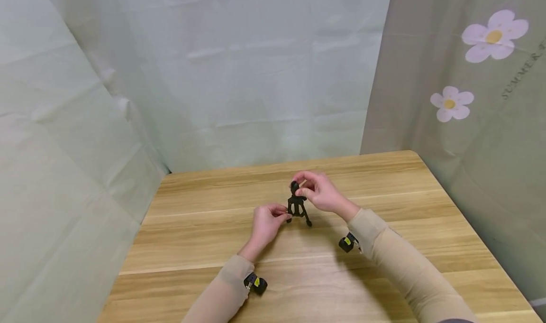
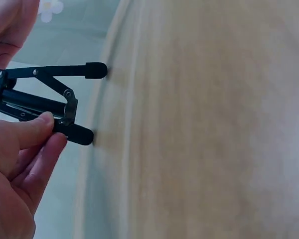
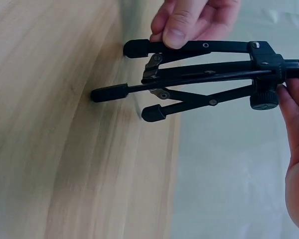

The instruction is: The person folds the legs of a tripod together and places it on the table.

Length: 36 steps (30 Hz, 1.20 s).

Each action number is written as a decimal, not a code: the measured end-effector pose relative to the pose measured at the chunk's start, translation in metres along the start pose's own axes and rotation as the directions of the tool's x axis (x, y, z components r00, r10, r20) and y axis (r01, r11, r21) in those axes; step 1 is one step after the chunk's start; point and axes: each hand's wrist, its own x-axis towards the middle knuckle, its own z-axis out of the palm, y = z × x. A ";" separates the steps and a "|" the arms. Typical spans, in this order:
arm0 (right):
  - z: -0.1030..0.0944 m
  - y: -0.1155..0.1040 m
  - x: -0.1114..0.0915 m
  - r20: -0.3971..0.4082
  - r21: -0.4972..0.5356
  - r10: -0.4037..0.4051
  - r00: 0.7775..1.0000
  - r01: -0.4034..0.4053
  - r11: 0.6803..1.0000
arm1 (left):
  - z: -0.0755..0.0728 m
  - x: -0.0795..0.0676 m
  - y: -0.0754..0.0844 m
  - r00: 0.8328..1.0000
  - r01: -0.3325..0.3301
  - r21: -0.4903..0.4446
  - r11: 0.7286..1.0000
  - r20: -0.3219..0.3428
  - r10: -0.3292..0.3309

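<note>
A small black mini tripod (image 1: 296, 207) is held upright over the middle of the table, its legs partly spread. My left hand (image 1: 264, 226) pinches one leg near its foot between thumb and forefinger; the left wrist view shows the thumb (image 2: 37, 129) lying on that leg. Higher up, my right hand (image 1: 324, 193) grips the tripod's head, its fingers covering part of it. In the right wrist view the leg braces and a side knob (image 3: 264, 100) show, with the right hand (image 3: 297, 149) behind the top. Whether every rubber foot (image 3: 109, 93) touches the table cannot be told.
The wooden table (image 1: 192, 237) stretches around both hands, its far edge near a pale curtain (image 1: 256, 76). A curtain with printed flowers (image 1: 490, 36) hangs at the right. Small black cameras are strapped at the left wrist (image 1: 259, 285) and right wrist (image 1: 346, 244).
</note>
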 end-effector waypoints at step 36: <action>0.000 0.041 0.008 -0.003 -0.031 -0.004 1.000 0.004 1.000 | 0.002 0.008 -0.004 0.996 -0.035 0.026 0.999 0.079 0.033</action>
